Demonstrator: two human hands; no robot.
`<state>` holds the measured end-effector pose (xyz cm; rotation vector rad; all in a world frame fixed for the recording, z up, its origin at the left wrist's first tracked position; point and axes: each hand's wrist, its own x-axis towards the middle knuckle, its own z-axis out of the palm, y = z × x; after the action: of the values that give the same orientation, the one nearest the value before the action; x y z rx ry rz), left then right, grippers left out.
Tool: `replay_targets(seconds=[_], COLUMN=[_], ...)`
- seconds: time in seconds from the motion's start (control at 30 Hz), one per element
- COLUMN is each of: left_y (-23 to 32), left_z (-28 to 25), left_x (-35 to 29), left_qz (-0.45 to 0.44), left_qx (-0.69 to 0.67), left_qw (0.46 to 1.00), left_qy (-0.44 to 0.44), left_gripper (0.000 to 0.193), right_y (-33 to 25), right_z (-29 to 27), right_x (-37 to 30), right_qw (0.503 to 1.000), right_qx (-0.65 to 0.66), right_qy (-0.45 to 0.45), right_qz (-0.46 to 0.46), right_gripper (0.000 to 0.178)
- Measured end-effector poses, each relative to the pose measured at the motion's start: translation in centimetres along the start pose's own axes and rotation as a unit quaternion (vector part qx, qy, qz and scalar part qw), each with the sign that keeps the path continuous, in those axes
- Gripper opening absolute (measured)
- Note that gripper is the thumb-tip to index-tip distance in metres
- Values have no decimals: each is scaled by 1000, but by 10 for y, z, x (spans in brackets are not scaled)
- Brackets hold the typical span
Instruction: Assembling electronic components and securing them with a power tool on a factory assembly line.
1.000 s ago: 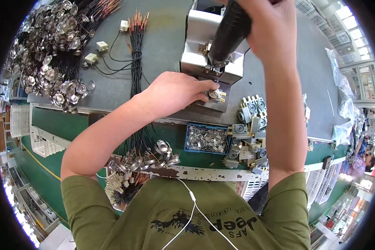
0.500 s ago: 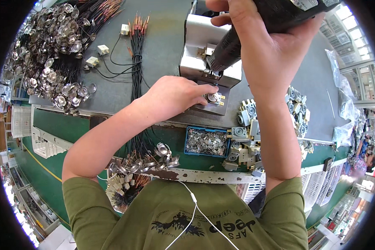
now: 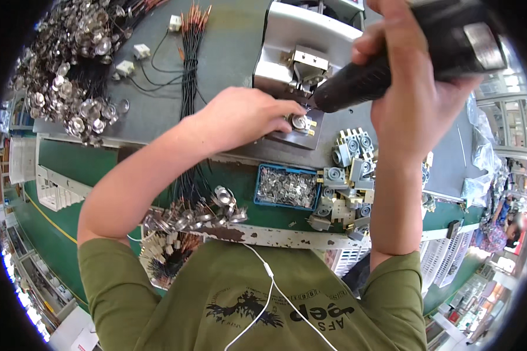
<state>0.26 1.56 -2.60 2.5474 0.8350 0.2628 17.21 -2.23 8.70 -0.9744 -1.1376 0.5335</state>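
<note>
At the top right my right hand (image 3: pixel 413 93) is wrapped round a black power screwdriver (image 3: pixel 357 82), somewhat blurred, its nose pointing down and left beside the metal fixture (image 3: pixel 275 55). My left hand (image 3: pixel 240 117) is closed, thumb and index finger on a small round metal part with brass terminals (image 3: pixel 300 122). That part rests on the fixture's low steel base plate (image 3: pixel 295 140). On top of the fixture's front, a small metal block with two holes (image 3: pixel 310 61) shows.
A blue tray (image 3: pixel 287 205) of small metal pieces lies nearest me. Grey switch-like parts (image 3: pixel 351 175) pile up to its right. Bundled black wires (image 3: pixel 189 76) stretch along the left, near a heap of wired metal cups (image 3: pixel 79 76). Plastic sheeting (image 3: pixel 479 155) lies far right.
My right hand has drawn the power screwdriver right and away from the fixture's metal block, uncovering it. My left hand stays on the round metal part. The whole view has shifted slightly.
</note>
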Motion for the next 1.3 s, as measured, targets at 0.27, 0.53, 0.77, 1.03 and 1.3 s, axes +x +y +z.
replay_targets(seconds=[0.27,0.53,0.77,1.03,1.3], left_y=[6,6,7,9,9], left_z=[-8,-5,-4,-7,-10], left_x=[3,1,1,3,4], left_qz=[-33,-33,-31,-29,-30], left_qx=[11,24,29,27,25], left_qw=[998,998,998,998,998], left_qy=[-48,-44,-35,-43,-53], left_gripper=[35,34,32,33,32], right_y=[21,4,1,4,8], right_z=[-18,-9,-5,-7,-6], right_x=[-10,-19,-25,-27,-26], right_qw=[999,999,998,995,998], right_qx=[-47,-16,-49,-66,11], right_qy=[-20,-30,-34,-63,-49], right_qz=[-15,10,21,30,43], right_gripper=[14,15,15,13,12])
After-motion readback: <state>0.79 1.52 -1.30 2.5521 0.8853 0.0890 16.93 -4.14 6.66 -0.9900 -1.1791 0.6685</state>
